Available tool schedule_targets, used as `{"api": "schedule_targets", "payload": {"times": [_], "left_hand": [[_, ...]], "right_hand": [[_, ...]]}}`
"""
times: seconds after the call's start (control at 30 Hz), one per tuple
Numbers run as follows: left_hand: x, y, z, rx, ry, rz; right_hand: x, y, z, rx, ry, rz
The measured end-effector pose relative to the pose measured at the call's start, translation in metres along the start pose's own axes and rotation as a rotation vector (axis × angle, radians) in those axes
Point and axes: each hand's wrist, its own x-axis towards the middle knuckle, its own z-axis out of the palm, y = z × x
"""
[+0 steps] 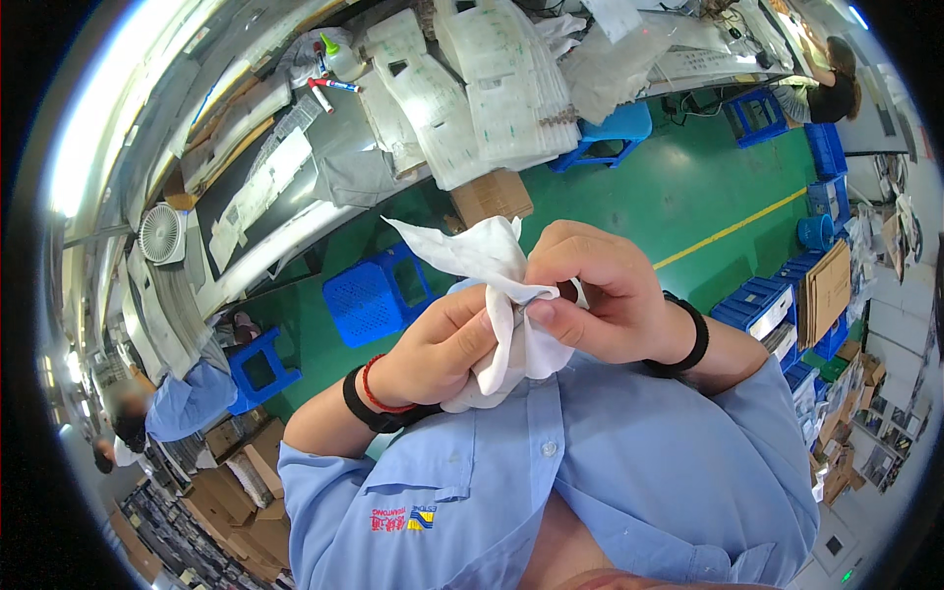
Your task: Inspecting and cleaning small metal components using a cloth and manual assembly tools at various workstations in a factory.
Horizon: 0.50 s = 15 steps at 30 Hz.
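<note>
Far left, lower edge: a seated co-worker in a light blue shirt (187, 401), beside stacked brown cartons (231, 501); above, a small white fan (161, 233) at the end of a long workbench (295, 211). Left of centre on the green floor (629, 197): a blue plastic stool (258, 368) and a blue perforated crate (379, 293). On the bench top: a red-and-blue marker (332, 88), a green-capped squeeze bottle (339, 57) and fanned stacks of clear printed plastic bags (482, 88), with a cardboard box (492, 196) just below. Centre, close to the chest: left hand (433, 349), black band and red cord at the wrist, fingers curled together and clamped on the lower folds of a crumpled white cloth (497, 295). Cloth held between both hands above the wearer's light blue collared shirt (629, 462), one loose corner sticking up and to the left. Right hand (595, 290), black wristband (688, 334), fingers bent and closed, thumb pressing the cloth against a small dark object (568, 291), mostly hidden, kind not discernible. Right of centre: a blue stool (615, 133) under the bench, a yellow floor line (728, 229). Far right: stacked blue crates (821, 177), flat brown cardboard sheets (826, 290), and another person in dark clothing (836, 84) at the upper bench
</note>
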Motion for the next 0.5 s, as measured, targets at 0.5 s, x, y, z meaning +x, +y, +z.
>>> {"api": "schedule_targets", "payload": {"times": [0.5], "left_hand": [[-0.002, 0.0, -0.007, 0.122, 0.066, -0.062]], "right_hand": [[0.01, 0.0, -0.006, -0.162, -0.045, -0.069]]}}
